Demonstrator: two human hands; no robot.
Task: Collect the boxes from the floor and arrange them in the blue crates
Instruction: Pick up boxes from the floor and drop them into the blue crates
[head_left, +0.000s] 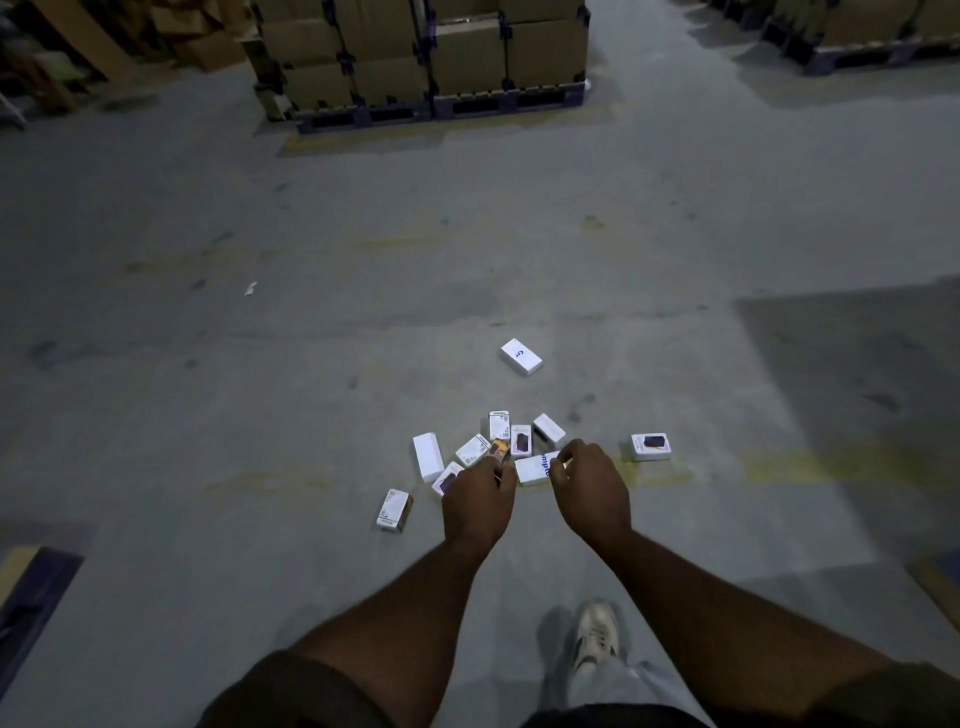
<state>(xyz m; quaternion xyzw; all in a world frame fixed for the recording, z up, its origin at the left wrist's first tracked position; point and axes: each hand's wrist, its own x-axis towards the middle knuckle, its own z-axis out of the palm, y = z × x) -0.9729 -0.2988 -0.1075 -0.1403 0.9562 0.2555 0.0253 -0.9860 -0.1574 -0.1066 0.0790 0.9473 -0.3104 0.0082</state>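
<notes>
Fingers (558, 467) of the right hand (589, 488) curl narrow around the near end of a white box with blue lettering (535, 467), apparently pinching it, though whether it has left the floor (311, 338) I cannot tell. Left hand (478, 499) fingers are bent over the middle of the heap; if they grip a box, the hand hides it.

Around them the other boxes (498, 426) lie scattered on the bare concrete floor, mid-aisle: a loose cluster touching or just beside one another, one plain white box (428, 457) at its left, a labelled one (395, 511) nearer the person, one (651, 447) apart to the right by a worn yellow line, and one (521, 356) well apart, farther away.

The boxes are small, flat, rectangular cartons with smooth, likely slick printed faces and crisp edges; some show a dark product picture, others barcode labels. Gripping across the narrow sides and stacking flat faces together should let several be carried at once without slipping; the outliers are best gathered last.

No blue crates are clearly in view. Beyond stand stacked cardboard cartons (415, 57) on a dark pallet (441, 109). A pale shoe (597, 634) shows below.
</notes>
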